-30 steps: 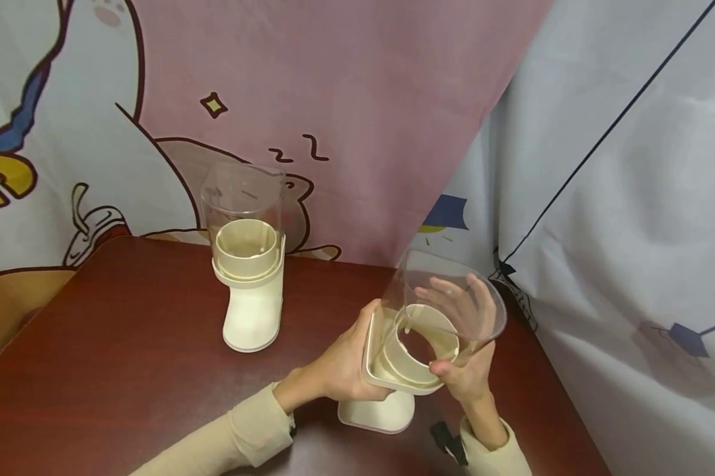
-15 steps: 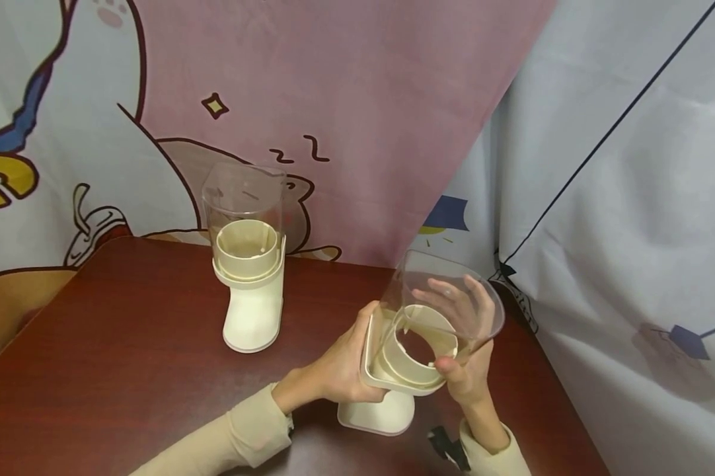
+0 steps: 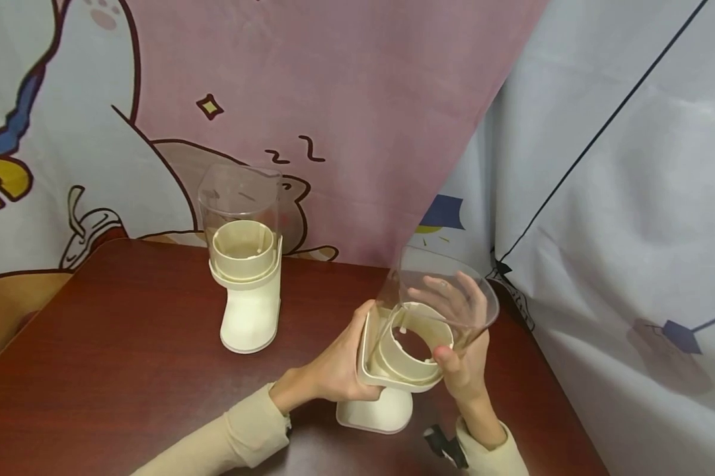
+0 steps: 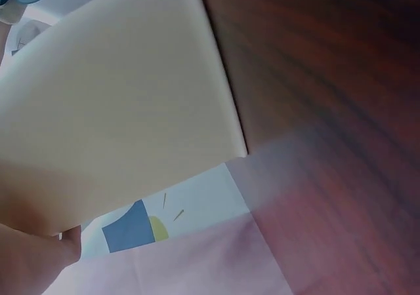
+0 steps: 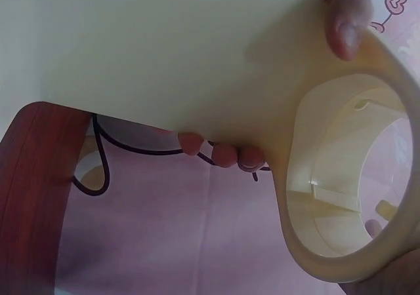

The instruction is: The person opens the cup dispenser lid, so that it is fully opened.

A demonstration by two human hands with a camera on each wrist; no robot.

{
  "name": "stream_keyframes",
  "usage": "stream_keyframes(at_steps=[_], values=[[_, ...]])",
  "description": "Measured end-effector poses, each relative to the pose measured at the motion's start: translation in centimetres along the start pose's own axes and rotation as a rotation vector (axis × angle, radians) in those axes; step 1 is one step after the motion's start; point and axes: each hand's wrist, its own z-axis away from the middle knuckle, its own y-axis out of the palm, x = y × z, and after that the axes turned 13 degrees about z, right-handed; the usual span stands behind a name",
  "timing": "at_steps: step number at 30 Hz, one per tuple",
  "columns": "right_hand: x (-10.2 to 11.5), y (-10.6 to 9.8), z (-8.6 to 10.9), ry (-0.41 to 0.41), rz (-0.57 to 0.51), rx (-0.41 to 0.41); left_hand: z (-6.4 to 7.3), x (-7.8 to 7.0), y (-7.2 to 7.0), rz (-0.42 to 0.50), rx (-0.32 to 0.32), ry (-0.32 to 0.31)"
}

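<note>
My left hand [image 3: 345, 367] grips the neck of a cream plastic stand [image 3: 376, 411] at the right-centre of the table. A round collar fills the stand's upper ring, and a clear plastic container [image 3: 489, 305] rises around it, tilted to the right. My right hand [image 3: 467, 370] holds the container's right side, thumb near the collar and fingers spread behind the clear wall. In the right wrist view, a thumb and several fingertips wrap the cream stand [image 5: 164, 59] beside its open ring. The left wrist view shows mostly a broad cream panel [image 4: 118, 98].
A matching cream stand [image 3: 249, 320] with a clear container [image 3: 238, 192] stands upright at the back left of the dark red-brown table [image 3: 125, 370]. Behind the table hangs a printed pink curtain [image 3: 357, 86], with a white curtain [image 3: 607, 218] along the right.
</note>
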Motion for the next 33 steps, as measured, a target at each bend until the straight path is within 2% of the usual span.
stream_keyframes(at_steps=[4,9,17,27,33], values=[[-0.09,0.20,-0.02,-0.013,-0.021,-0.015,0.04,0.06,0.06,-0.001,-0.004,-0.001],[-0.32,0.58,0.14,-0.080,-0.003,-0.055,0.27,-0.12,0.24,-0.002,-0.004,-0.036],[-0.82,0.62,-0.07,-0.155,-0.022,-0.073,0.05,-0.28,0.28,-0.025,-0.011,-0.052],[-0.85,0.65,-0.17,-0.126,0.006,-0.084,-0.07,0.21,0.11,-0.070,-0.015,0.023],[-0.63,0.38,-0.24,-0.057,0.050,-0.089,-0.32,0.36,-0.04,-0.062,-0.012,0.002]])
